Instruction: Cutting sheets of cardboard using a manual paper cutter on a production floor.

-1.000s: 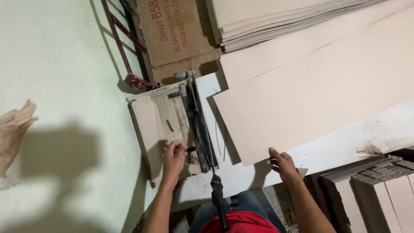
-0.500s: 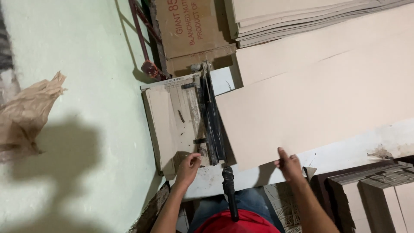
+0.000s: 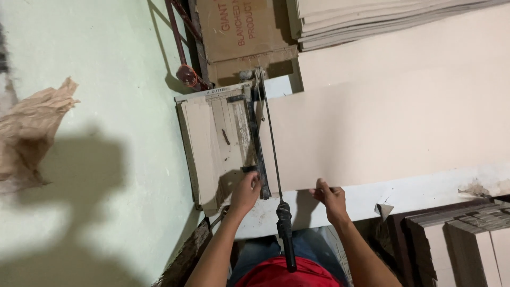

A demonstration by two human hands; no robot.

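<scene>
A lever paper cutter (image 3: 223,138) sits on a white bench (image 3: 414,194), its blade arm raised and its black handle (image 3: 286,234) pointing back at me. My left hand (image 3: 246,192) rests on the near end of the cutter's clamp bar. A large beige cardboard sheet (image 3: 382,127) lies across the bench to the right of the blade. My right hand (image 3: 329,197) pinches the sheet's near edge. A narrow beige strip (image 3: 204,143) lies on the cutter bed at the left.
A stack of beige sheets (image 3: 382,16) is piled at the back. A brown carton (image 3: 244,32) stands behind the cutter, next to a red metal frame (image 3: 183,53). Crumpled brown paper (image 3: 32,133) lies on the pale green floor. More cut boards (image 3: 467,244) stand at lower right.
The view has shifted, so the cutter sits further right in frame. Both hands keep their places on the clamp bar and the sheet edge. The blade arm stays raised.
</scene>
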